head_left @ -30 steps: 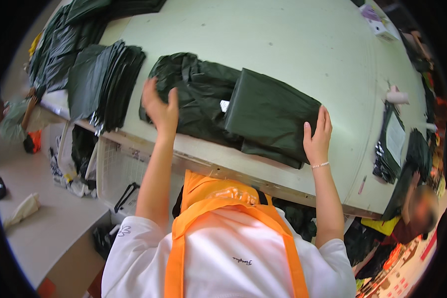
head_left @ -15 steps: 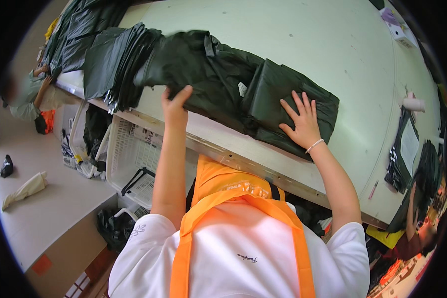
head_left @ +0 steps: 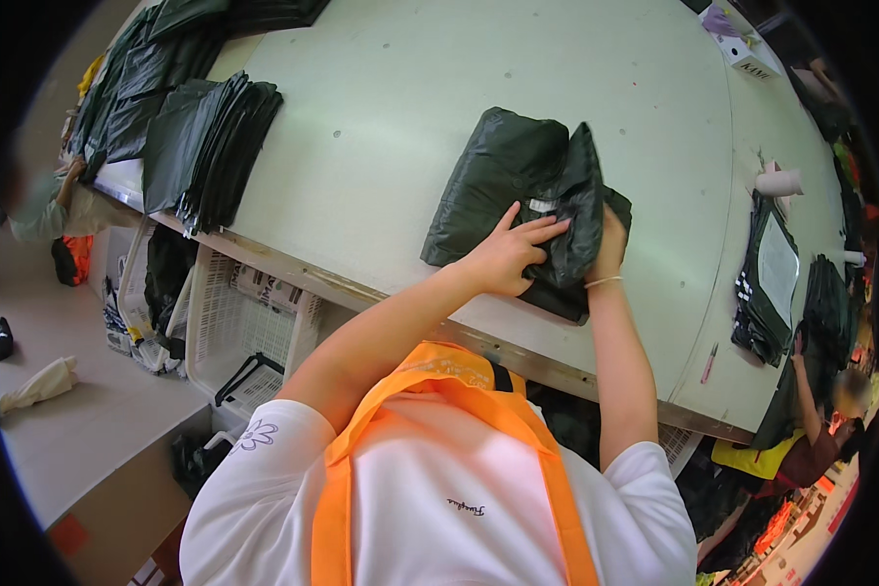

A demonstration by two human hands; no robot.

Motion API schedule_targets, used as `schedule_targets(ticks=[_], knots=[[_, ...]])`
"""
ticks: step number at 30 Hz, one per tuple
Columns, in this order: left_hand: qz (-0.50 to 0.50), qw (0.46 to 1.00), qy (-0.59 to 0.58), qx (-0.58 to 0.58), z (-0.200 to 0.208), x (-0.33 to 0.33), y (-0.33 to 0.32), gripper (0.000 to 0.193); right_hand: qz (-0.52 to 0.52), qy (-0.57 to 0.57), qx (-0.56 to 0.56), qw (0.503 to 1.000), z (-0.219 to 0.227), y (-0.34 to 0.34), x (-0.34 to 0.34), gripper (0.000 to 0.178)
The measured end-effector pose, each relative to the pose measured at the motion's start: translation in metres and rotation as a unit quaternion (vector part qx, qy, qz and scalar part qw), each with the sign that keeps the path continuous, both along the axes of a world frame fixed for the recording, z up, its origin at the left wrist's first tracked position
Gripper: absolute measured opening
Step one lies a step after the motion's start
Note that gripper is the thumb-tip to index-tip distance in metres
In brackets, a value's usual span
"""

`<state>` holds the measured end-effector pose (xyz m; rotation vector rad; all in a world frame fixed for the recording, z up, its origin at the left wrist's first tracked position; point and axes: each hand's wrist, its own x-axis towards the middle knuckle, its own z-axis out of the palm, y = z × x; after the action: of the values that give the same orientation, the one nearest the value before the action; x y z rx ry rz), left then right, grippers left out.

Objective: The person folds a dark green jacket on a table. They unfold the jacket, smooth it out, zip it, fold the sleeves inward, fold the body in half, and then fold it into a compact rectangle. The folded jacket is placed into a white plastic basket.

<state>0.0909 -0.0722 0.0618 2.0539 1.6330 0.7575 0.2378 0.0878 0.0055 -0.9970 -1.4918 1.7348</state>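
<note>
A shiny dark green garment (head_left: 498, 181), probably a jacket, lies folded into a compact bundle on the table. One flap (head_left: 584, 195) of it stands up at the right side, next to a small white label. My left hand (head_left: 513, 252) rests on the bundle's near part with fingers stretched out beside the label. Behind the raised flap is my right hand (head_left: 610, 244), a bracelet on its wrist; it grips the flap's outer side, and its fingertips are partly hidden by the fabric.
A pile of folded dark garments (head_left: 205, 146) lies to the left, with more dark fabric behind it. White plastic baskets (head_left: 249, 322) stand below the table edge. At the right are a paper-topped dark bundle (head_left: 767, 283), a white roll (head_left: 779, 184) and a pen (head_left: 709, 362). Other people work at both sides.
The long strip of garment has been folded rightward into a shorter bundle. My left hand has come across to it, and my right hand has moved from lying on top to behind a raised flap.
</note>
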Motion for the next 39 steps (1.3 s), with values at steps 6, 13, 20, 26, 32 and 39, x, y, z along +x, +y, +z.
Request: schedule_targets(ticks=[6,13,20,26,32,39], knots=[[-0.091,0.988,0.121,0.008,-0.010,0.008,-0.005,0.011,-0.019,-0.345,0.336,0.876,0.066,0.037,0.028,0.080],[-0.120,0.936,-0.324,-0.073,0.022,-0.025,-0.005,0.033,-0.002,-0.378,0.153,0.913,-0.016,0.007,0.073,0.082],[0.241,0.941,0.238,0.018,0.001,-0.026,-0.008,0.084,0.006,-0.401,0.104,0.910,0.023,-0.132,0.044,0.085],[0.203,0.953,0.222,0.038,-0.013,0.005,-0.039,0.079,0.079,-0.380,0.283,0.877,0.113,-0.091,0.050,0.062],[0.275,0.959,0.022,0.061,-0.014,0.036,-0.066,0.050,0.132,-0.446,0.475,0.747,0.045,-0.084,-0.031,0.063],[0.597,0.801,-0.048,0.003,0.001,0.061,-0.155,0.114,0.002,-0.292,0.434,0.852,-0.002,-0.123,0.025,0.086]])
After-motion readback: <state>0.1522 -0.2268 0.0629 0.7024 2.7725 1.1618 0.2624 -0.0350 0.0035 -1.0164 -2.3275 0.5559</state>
